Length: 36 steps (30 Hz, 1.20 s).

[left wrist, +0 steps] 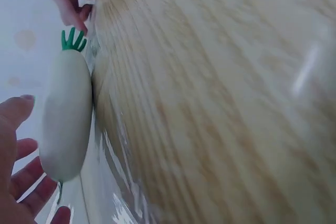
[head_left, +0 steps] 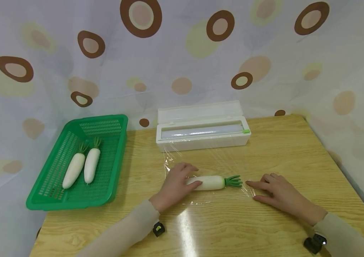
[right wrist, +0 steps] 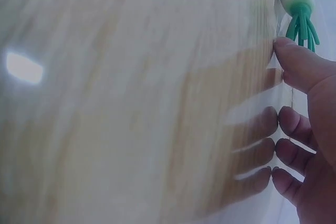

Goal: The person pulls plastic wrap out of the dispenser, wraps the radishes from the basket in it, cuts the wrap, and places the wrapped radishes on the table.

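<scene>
A white radish [head_left: 212, 182] with green leaf stalks lies sideways on clear cling film [head_left: 228, 160], which stretches from a white dispenser box [head_left: 201, 143] down onto the wooden table. My left hand [head_left: 176, 185] is at the radish's root end, thumb on the near side and fingers on the far side. In the left wrist view its loosely bent fingers [left wrist: 29, 179] appear spread around that end, and a gap shows between thumb and radish. Past the leaf tips, my right hand [head_left: 278, 194] touches the film's right edge, thumb and forefinger apart. Its fingertips [right wrist: 294, 121] rest on the table.
A green plastic basket [head_left: 119, 160] stands at the left with two more white radishes [head_left: 74, 170] inside. Behind the work, the dispenser's lid [head_left: 199, 112] is raised and its film roll [head_left: 202, 131] shows. A patterned cloth [head_left: 175, 53] hangs along the table's back edge.
</scene>
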Available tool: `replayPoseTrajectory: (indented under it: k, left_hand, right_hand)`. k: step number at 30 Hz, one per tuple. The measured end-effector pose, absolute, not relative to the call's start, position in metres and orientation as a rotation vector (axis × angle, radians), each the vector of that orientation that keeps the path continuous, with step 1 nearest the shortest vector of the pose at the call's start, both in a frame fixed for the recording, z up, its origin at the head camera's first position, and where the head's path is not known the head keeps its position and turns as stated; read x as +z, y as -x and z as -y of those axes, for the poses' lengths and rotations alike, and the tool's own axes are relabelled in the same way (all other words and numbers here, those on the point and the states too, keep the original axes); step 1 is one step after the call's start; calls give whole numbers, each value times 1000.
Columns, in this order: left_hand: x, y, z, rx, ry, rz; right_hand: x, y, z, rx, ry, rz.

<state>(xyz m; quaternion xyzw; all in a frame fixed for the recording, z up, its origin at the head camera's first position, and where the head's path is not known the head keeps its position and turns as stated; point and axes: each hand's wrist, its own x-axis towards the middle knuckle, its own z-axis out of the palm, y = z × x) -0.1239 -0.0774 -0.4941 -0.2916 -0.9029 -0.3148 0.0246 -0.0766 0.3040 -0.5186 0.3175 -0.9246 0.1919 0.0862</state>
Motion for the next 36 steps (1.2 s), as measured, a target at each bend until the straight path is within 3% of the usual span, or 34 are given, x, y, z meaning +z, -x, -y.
replayPoseTrajectory:
  k: [16, 26, 36]
  left_hand:
    - [-505, 98, 132, -1002, 924, 2659]
    - [-517, 89, 176, -744, 1347, 2636]
    - [-516, 95, 179, -647, 1466, 2516]
  right_hand:
    - [-513, 78, -304, 682, -961, 2807]
    - [-509, 81, -306, 470, -1420, 2415]
    - [-505, 81, -292, 417, -1369, 2477]
